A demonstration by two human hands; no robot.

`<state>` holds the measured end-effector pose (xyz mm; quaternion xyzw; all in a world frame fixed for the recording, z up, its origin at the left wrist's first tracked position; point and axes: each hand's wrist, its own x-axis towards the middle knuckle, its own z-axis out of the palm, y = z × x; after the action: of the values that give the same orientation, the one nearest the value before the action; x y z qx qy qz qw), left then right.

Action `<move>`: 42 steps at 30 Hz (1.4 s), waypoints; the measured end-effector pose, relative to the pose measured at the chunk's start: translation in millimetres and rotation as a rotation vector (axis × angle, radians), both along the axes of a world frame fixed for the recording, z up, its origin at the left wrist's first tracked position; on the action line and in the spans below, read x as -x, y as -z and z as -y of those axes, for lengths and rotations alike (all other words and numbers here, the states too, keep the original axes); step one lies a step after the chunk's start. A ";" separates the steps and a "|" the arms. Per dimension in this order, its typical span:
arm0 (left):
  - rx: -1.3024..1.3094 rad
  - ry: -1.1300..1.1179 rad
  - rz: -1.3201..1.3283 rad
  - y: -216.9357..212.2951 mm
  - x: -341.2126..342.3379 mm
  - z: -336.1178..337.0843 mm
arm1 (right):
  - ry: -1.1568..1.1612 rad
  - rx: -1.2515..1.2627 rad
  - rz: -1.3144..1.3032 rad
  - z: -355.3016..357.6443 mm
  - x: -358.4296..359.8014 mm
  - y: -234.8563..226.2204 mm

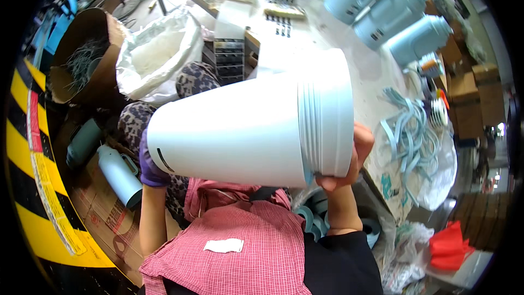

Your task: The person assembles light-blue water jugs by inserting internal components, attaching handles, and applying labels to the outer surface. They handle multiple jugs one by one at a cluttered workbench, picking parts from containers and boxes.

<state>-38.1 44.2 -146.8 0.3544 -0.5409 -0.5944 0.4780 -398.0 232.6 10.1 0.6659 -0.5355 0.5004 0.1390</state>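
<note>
Pale-blue tapered plastic-looking cylinder point(234, 131): sideways between both hands | probably light, stiff, slippery; grip ribbed wide end, support narrow end | bare right hand point(355, 157): fingers clamped on wide rim | purple-gloved left hand point(150, 161): at narrow end, fingers hidden, cannot tell closure | white counter point(371, 74) beyond

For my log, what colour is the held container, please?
The container is bluish white, best in the head view.

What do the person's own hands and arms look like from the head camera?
The left hand wears a plain purple glove ending near the wrist; its material is unclear. The right hand wears no glove. Both the left forearm and right forearm are bare, and a black fabric sleeve starts around the right elbow. The left sleeve can't be made out.
</note>
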 end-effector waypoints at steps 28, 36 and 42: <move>1.227 -0.183 0.685 -232.5 -58.0 16.9 | 0.624 -0.102 0.818 -62.3 53.2 109.9; 1.002 -0.118 0.932 -221.5 -34.9 46.0 | 1.158 -0.742 -0.556 -241.0 234.1 79.4; 0.491 0.179 0.567 -223.2 -66.6 31.3 | 0.735 -0.625 -0.521 -203.1 269.8 68.7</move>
<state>28.5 13.0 76.4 0.3311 -0.8068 -0.3648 0.3262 -667.8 435.7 -58.6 0.5464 -0.8039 0.0544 0.2285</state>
